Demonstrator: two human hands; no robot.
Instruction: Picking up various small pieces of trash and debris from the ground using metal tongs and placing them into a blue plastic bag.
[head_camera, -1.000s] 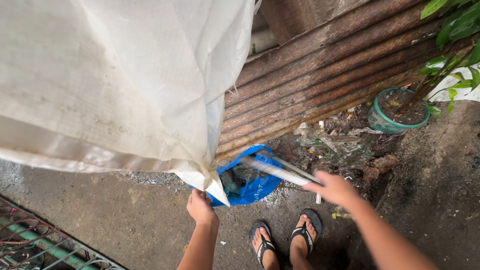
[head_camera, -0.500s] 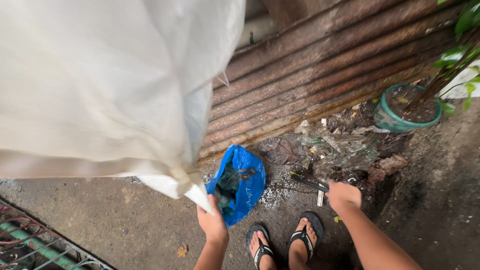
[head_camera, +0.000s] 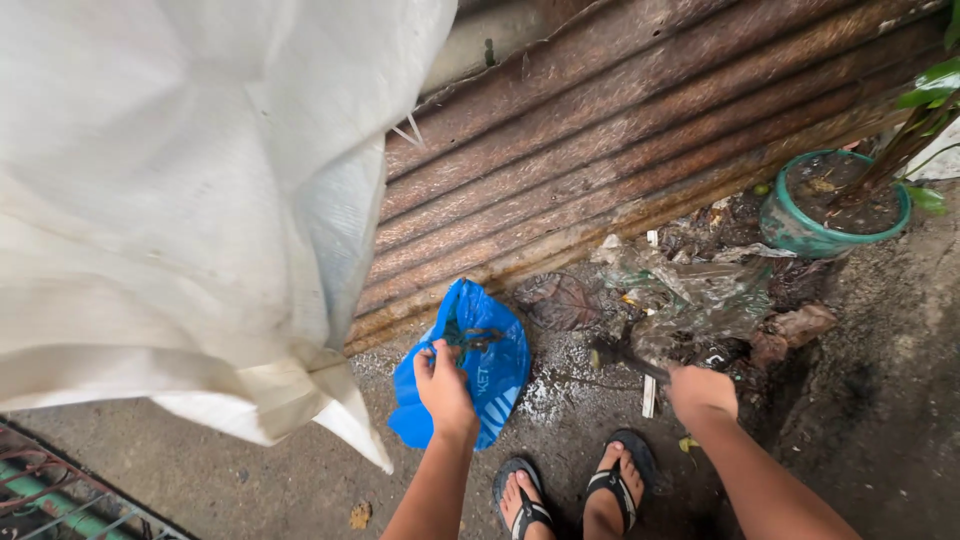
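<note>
My left hand (head_camera: 445, 388) pinches the open top of a blue plastic bag (head_camera: 495, 385) that lies on the wet concrete in front of my feet. Dark scraps sit in the bag's mouth. My right hand (head_camera: 702, 392) is closed around dark metal tongs (head_camera: 625, 358), whose tips point left into a heap of clear plastic litter (head_camera: 690, 300). A big white woven sack (head_camera: 180, 200) hangs at the left, filling that side of the view; its lower corner dangles free beside my left arm.
A rusty corrugated metal wall (head_camera: 620, 150) runs behind the litter. A green plant pot (head_camera: 800, 232) stands at the right, a brown dead leaf (head_camera: 558, 300) lies by the bag, and a metal grate (head_camera: 70, 490) is at the bottom left. My sandalled feet (head_camera: 575, 490) stand below.
My left hand let go of the sack's corner and moved right onto the blue bag. The tongs swung away from the bag, down to the litter at the right.
</note>
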